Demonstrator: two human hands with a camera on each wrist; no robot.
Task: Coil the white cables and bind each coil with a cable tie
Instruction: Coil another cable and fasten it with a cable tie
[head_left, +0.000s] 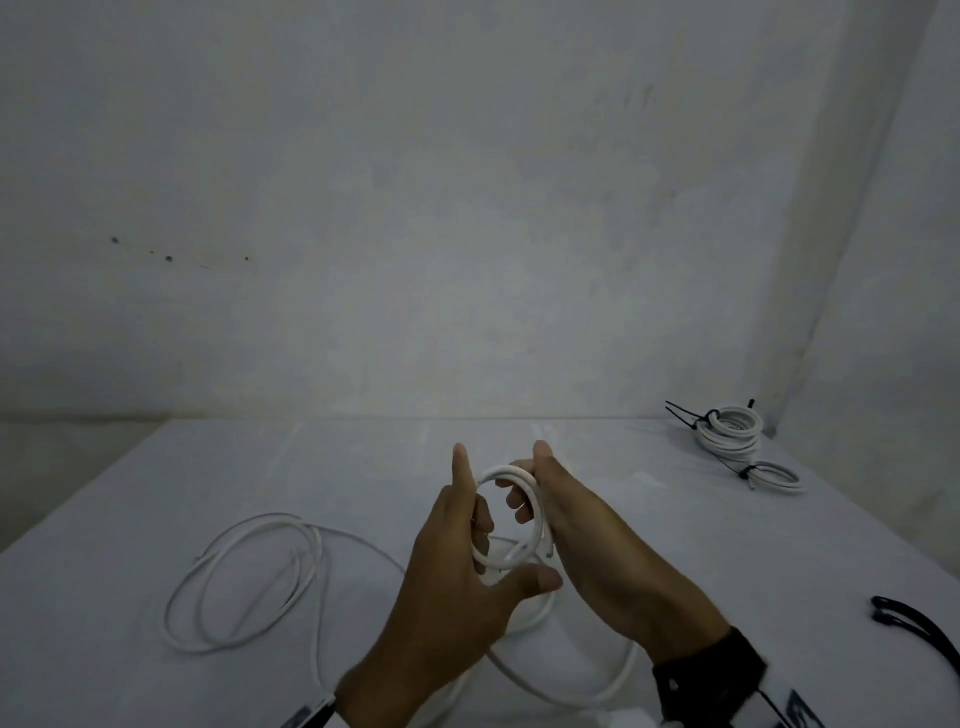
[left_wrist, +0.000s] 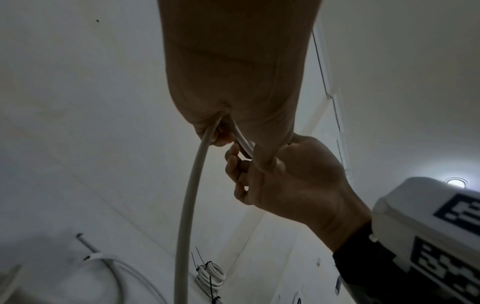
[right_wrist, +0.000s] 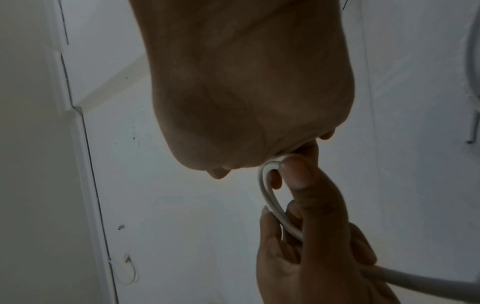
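In the head view both hands hold a small white cable coil (head_left: 511, 473) up above the table's middle. My left hand (head_left: 475, 530) grips the coil's left and lower side, index finger pointing up, thumb stretched out underneath. My right hand (head_left: 527, 493) grips its right side, thumb on top and fingers curled through the ring. The rest of this cable (head_left: 249, 577) trails off in loose loops on the table to the left. In the left wrist view the cable (left_wrist: 189, 205) runs down out of my left palm. The right wrist view shows the coil (right_wrist: 267, 189) between both hands.
Several bound white coils (head_left: 732, 431) with black ties lie at the table's back right corner, also seen as bound coils (left_wrist: 210, 273) in the left wrist view. Loose black cable ties (head_left: 914, 623) lie at the right edge. A white cloth covers the table (head_left: 156, 467); walls stand close behind and to the right.
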